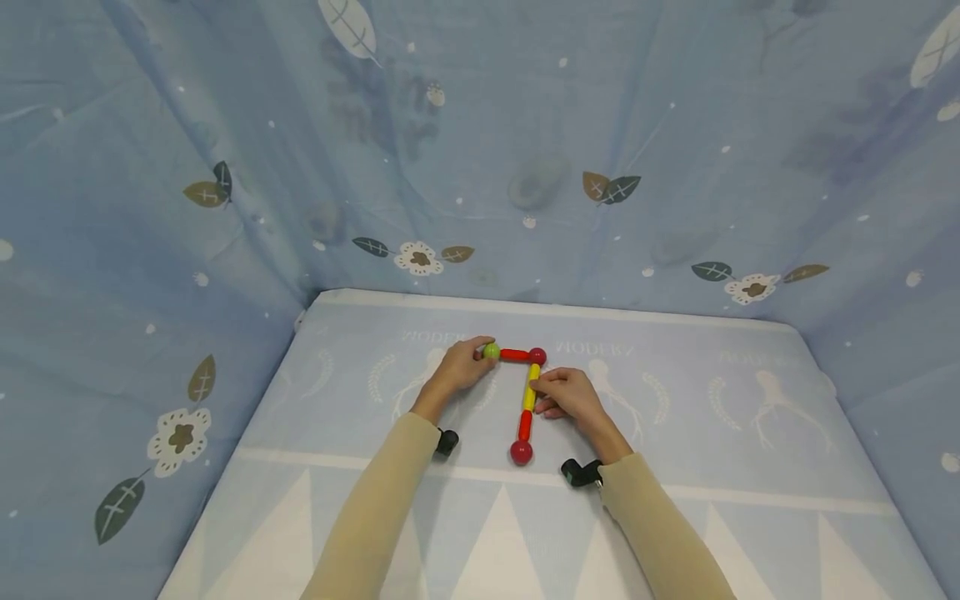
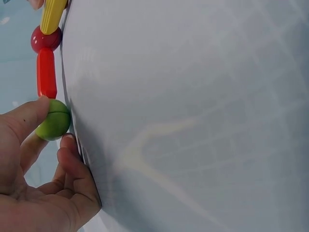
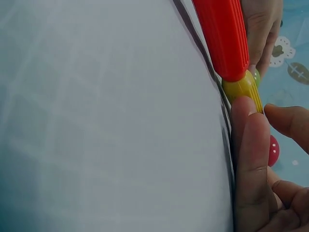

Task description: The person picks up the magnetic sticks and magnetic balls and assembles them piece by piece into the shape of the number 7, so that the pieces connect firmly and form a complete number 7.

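Observation:
Toy rods and balls form a bent chain on the table. My left hand (image 1: 459,367) pinches a green ball (image 1: 491,351) at the chain's left end, thumb and fingers on either side in the left wrist view. A red rod (image 1: 514,355) joins this ball to a red ball (image 1: 537,356) at the corner. From there a yellow rod (image 1: 531,390) runs toward me, pinched by my right hand (image 1: 573,396). Beyond it come another red rod (image 1: 525,426) and a larger red ball (image 1: 521,452) at the near end.
A pale patterned cloth covers the table (image 1: 690,417). Blue printed curtain (image 1: 480,150) hangs behind and at both sides. Black wrist devices (image 1: 580,472) sit by each forearm.

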Available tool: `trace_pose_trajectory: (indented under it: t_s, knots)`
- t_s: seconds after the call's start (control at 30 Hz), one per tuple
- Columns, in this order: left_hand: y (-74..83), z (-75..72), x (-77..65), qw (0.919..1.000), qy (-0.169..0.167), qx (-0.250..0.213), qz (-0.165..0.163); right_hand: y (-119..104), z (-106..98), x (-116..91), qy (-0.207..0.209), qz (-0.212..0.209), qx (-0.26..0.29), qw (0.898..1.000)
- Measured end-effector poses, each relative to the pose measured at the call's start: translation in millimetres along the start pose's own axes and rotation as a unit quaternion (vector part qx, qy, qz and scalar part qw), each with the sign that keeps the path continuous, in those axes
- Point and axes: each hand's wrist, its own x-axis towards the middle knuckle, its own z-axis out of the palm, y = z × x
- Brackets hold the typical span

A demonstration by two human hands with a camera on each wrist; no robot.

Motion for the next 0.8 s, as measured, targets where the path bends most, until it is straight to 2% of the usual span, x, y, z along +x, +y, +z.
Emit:
trace_pose_trajectory:
  t_s: [0.4, 0.8]
  knots:
    - [-1.2, -0.2, -0.2, 0.9999, -0.005, -0.005, -0.011, 2.2, 2.8, 0.9, 0.021, -0.016, -0.028, 0.999]
    - [0.2, -1.5, -0.9, 0.9996, -0.011, -0.017, -0.018, 0.1, 2.2, 0.8, 0.019, -0.010, -0.014, 1.000]
